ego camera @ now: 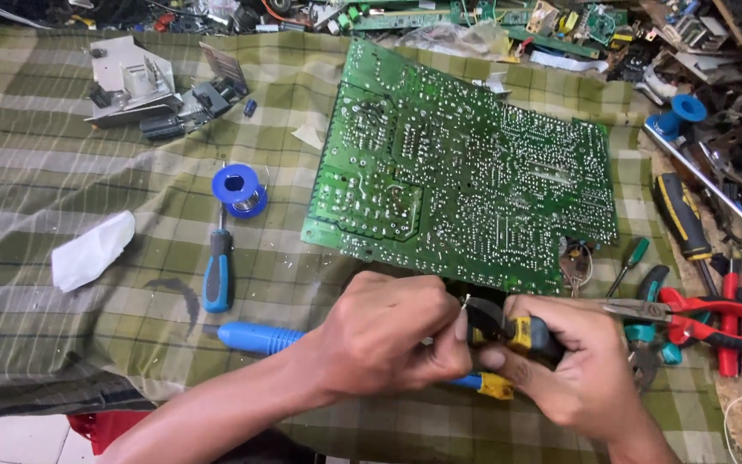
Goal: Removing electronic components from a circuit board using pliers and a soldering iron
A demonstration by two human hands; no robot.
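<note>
My left hand [388,335] is at the bottom centre, fingers pinched on a small part whose thin metal lead [465,301] sticks up. Touching it from the right, my right hand [573,365] grips a black-and-yellow handled cutter [517,331], its head right against the small part. Both hands hover just below the near edge of a large green circuit board [465,172], which lies solder side up. A long blue tool with a yellow end [255,337] lies on the cloth beneath my hands, partly hidden by them.
A green checked cloth [36,172] covers the table. On it lie a blue solder spool [238,189], a blue-and-black screwdriver [216,271], a white tissue [92,249] and metal parts [130,86]. Red pliers [706,318], screwdrivers [680,215] and clutter crowd the right edge.
</note>
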